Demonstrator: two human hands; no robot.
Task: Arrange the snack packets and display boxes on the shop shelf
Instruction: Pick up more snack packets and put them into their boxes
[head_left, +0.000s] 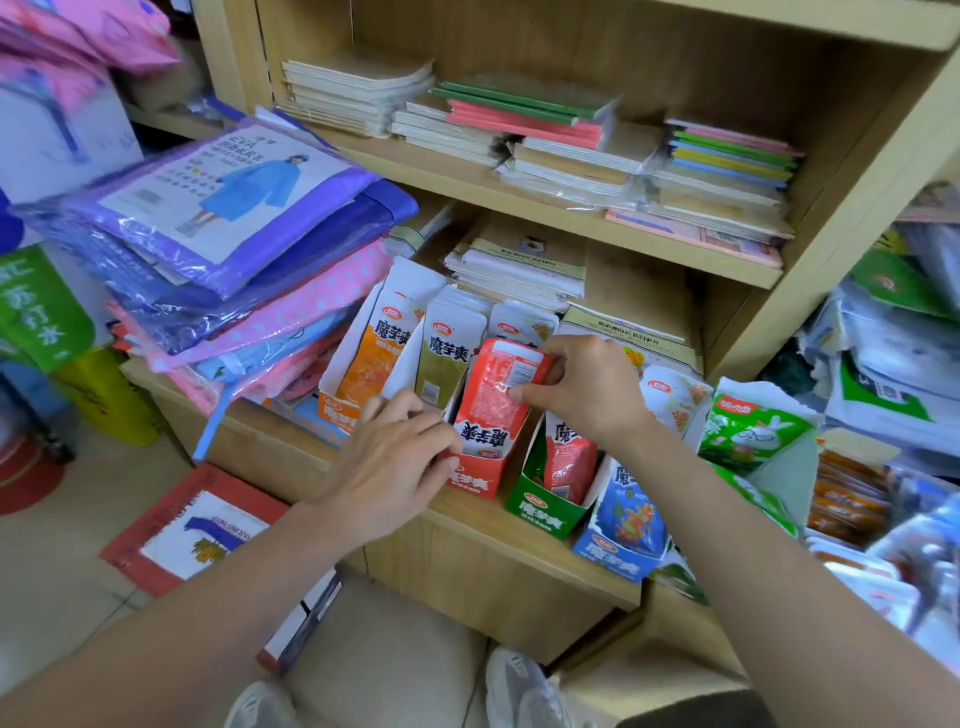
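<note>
A row of snack display boxes stands on the low wooden shelf (498, 545). My right hand (582, 384) pinches the top of a red snack packet (493, 400), which stands upside down in the red display box (475, 475). My left hand (400, 457) grips the left wall of that red box. To its left stand an orange display box (337, 410) with an orange packet (374, 358) and an olive packet (447, 358). To its right are a green display box (540, 509) holding a red packet (569, 462), and a blue display box (618, 558).
Stacked raincoat packs (228, 223) overhang the shelf's left end. Notebooks (545, 135) fill the upper shelves. Green snack bags (753, 431) and more wrapped goods crowd the right. A red-edged pack (192, 530) lies on the floor, and my shoes (524, 691) are below the shelf.
</note>
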